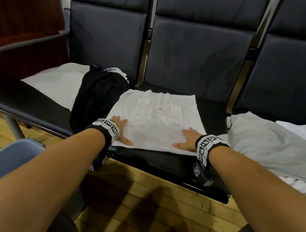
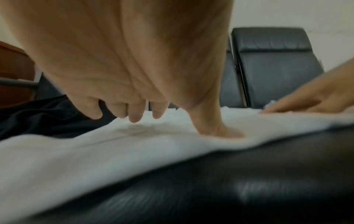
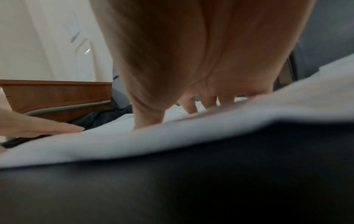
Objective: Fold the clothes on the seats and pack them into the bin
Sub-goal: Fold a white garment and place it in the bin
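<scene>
— Head view: white shirt [image 1: 157,120] flat on middle seat [image 1: 214,116], both palms down at its near edge, likely smoothing before a fold?

— Left wrist view: left hand [image 2: 134,84] spread, thumb pressing cloth, gripping nothing.

— Right wrist view: right hand [image 3: 201,72] likewise flat, at 3 o'clock. Bin unseen.

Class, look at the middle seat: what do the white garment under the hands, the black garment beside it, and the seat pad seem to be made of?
White garment: soft matte knit, probably cotton; it lies flat with gentle creases under both hands.
Black garment: thin, limp fabric, falling in loose folds; fibre unclear.
Seat pad: smooth dark leather or vinyl, faintly glossy; the left wrist view shows highlights on it.
</scene>
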A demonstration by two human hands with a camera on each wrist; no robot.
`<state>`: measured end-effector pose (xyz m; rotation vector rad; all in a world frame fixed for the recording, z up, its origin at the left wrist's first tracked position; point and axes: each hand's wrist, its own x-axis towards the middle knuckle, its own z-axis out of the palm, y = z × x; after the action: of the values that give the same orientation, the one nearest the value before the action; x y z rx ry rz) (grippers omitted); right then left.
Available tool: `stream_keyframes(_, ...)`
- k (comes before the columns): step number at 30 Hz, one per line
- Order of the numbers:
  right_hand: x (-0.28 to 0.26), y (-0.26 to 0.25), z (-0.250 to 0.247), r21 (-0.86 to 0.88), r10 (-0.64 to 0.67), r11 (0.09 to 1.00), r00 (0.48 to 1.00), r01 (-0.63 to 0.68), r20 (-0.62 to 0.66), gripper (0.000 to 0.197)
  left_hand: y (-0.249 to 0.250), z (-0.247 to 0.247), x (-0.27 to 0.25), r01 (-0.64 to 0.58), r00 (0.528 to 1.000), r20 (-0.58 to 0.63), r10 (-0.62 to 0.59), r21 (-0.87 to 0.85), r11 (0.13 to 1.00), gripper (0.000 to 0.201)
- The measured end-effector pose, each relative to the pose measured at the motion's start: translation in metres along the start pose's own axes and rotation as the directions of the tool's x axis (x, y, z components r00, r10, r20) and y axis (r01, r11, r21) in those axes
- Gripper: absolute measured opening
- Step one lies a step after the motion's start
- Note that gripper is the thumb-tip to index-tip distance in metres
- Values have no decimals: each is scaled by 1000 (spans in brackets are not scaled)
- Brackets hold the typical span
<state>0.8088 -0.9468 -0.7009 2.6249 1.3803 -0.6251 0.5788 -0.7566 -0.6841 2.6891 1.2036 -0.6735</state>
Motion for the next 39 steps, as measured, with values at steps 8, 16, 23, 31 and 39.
stream_keyframes(8, -17, 21, 22, -192, 96, 977, 995, -89, 24, 108, -2, 15, -13, -35, 996, 87, 23, 136, 990, 116)
stream_keyframes(16, 3, 26, -52, -25, 61, 998, 996, -63, -60, 66, -1, -46, 8, -23, 999, -42, 22, -17, 1000, 77)
stream_keyframes(23, 88, 48, -122, 170, 203, 972, 941, -161, -269, 40, 2, -105, 73, 23, 982, -188, -24, -8, 1000, 47)
stream_keyframes(31, 179, 75, -124, 218, 196, 965, 955, -147, -224, 57, -20, -110, 178, -44, 968, -249, -17, -235, 971, 51)
stream_keyframes(39, 217, 91, -107, 181, 137, 979, 952, -89, -273, 55, -14, -93, 231, -28, 967, -255, -11, -150, 988, 52)
